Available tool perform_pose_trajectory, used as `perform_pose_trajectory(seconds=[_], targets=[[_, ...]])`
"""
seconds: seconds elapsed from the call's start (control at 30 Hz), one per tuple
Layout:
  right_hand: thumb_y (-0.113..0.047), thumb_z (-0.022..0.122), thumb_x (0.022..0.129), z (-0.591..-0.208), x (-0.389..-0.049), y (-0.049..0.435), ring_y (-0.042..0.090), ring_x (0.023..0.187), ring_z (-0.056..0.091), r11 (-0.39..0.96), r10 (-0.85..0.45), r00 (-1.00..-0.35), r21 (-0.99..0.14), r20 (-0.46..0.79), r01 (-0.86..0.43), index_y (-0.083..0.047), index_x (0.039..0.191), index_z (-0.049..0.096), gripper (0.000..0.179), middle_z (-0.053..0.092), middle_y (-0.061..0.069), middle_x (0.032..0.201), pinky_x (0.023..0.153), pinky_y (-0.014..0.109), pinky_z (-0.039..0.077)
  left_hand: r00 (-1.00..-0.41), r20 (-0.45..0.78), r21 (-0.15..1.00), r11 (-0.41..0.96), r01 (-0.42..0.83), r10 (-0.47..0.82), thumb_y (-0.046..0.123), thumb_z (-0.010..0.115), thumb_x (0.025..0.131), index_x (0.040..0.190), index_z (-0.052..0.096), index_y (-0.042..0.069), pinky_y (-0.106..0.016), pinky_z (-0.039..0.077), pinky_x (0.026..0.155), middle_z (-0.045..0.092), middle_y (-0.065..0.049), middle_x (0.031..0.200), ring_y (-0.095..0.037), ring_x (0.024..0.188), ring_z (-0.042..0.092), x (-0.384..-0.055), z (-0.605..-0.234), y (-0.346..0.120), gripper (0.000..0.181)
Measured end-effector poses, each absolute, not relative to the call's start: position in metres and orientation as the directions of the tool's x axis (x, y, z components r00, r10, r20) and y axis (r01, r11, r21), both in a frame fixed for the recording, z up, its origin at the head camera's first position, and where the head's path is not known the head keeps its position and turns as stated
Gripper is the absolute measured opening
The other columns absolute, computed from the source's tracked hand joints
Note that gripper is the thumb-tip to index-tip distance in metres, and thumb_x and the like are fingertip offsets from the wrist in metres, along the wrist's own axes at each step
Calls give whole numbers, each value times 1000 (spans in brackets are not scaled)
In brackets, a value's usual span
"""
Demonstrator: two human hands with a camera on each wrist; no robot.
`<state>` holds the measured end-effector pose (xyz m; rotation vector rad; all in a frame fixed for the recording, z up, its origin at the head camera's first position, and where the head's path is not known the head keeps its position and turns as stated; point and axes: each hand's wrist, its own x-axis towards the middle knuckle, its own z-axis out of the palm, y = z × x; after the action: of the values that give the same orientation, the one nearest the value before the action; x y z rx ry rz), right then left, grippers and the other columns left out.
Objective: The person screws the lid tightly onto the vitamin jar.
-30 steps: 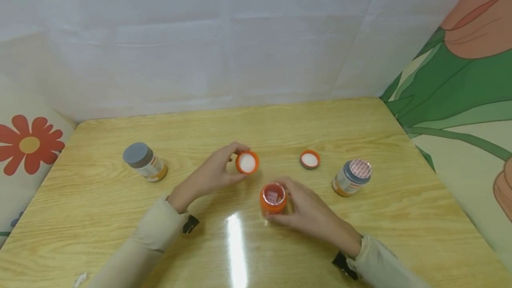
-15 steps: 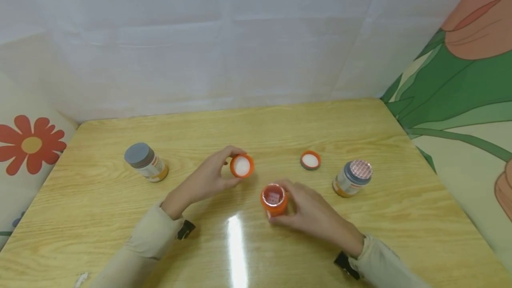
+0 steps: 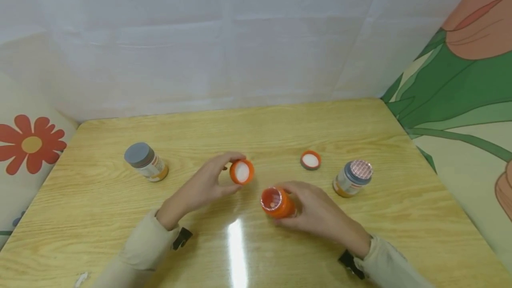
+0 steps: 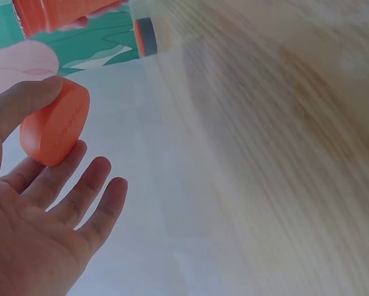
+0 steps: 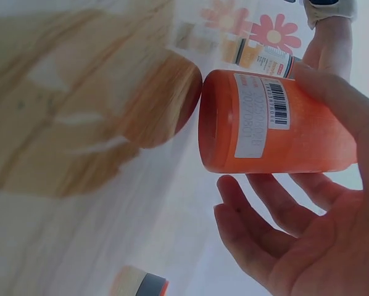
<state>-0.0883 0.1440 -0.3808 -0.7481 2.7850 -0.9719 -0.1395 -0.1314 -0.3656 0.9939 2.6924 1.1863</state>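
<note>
My left hand (image 3: 206, 181) pinches an orange screw cap (image 3: 242, 172) between thumb and fingers, its white liner facing up toward the head camera. In the left wrist view, the cap's smooth outer side (image 4: 64, 123) shows. My right hand (image 3: 314, 208) grips an orange pill bottle (image 3: 285, 207) round its side. The bottle is uncapped and leans to the left, with shiny foil bits round its mouth and a small pale piece inside. A barcode label (image 5: 261, 114) shows in the right wrist view, with the bottle's base close to the table.
A grey-capped jar (image 3: 146, 162) stands at the left. At the right stands a second jar (image 3: 352, 178) with a foil-patterned top, its grey-and-orange lid (image 3: 310, 160) lying liner up nearby. A white scrap (image 3: 81, 279) lies at the table's (image 3: 192, 132) near left.
The right hand has tipped the orange bottle from nearly upright so its mouth leans left. The left hand has drawn slightly left and nearer with the cap.
</note>
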Motion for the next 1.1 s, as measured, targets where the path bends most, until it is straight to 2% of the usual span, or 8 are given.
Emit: perform_pose_trajectory(seconds=[0.2,0.5,0.73,1.0,1.1], targets=[[-32,89,70,-381,-86,147,16,111,66,676,-498,-862,-579,96,-455,-20,126,64,63,70,-4,121,96,44,54,-781,230,667,491,561,580,3,81,78,134,55,1,-49,55,90,64,-10,131,-25,117,61,-130,-363,-130,62],[-31,88,67,-384,-81,154,10,103,65,667,-526,-841,-552,128,-501,-23,126,63,64,69,-10,113,90,38,56,-776,200,674,491,552,598,6,81,78,136,54,5,-49,53,97,62,-8,135,-26,123,59,-113,-362,-129,63],[-29,88,67,-384,-79,151,7,99,64,652,-544,-826,-543,149,-528,-20,117,64,56,69,-9,107,87,34,56,-777,209,655,505,562,593,10,82,78,134,54,8,-45,53,100,62,-4,134,-22,124,59,-100,-361,-128,63],[-17,87,63,-383,-79,148,8,97,62,643,-543,-833,-589,101,-490,-23,121,63,63,62,-9,109,84,30,57,-783,214,667,498,555,585,12,85,76,130,53,11,-45,54,98,63,0,132,-19,123,59,-93,-359,-128,63],[-16,87,61,-383,-79,147,9,97,63,640,-545,-828,-574,129,-511,-19,121,61,65,64,-7,109,84,31,57,-778,219,658,499,563,589,12,85,76,130,54,11,-44,54,98,63,0,131,-18,123,59,-91,-359,-128,62]])
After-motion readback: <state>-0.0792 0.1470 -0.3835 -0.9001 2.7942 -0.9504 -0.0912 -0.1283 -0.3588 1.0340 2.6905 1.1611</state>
